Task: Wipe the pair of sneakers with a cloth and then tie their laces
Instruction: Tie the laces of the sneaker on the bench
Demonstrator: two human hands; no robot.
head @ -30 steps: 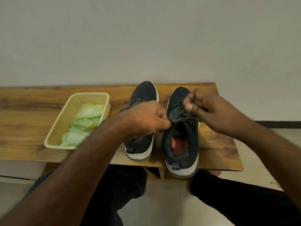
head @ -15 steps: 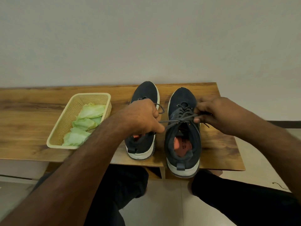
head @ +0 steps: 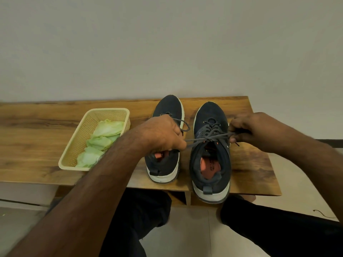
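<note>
Laces on the right sneaker stretch taut between our left hand and right hand, each pinching an end; we judge uneven pulling could loosen the knot

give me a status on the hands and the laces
Left hand and right hand each pinch a lace end of the right sneaker, pulled taut across it. Left sneaker beside it. Nothing in the way.
</note>
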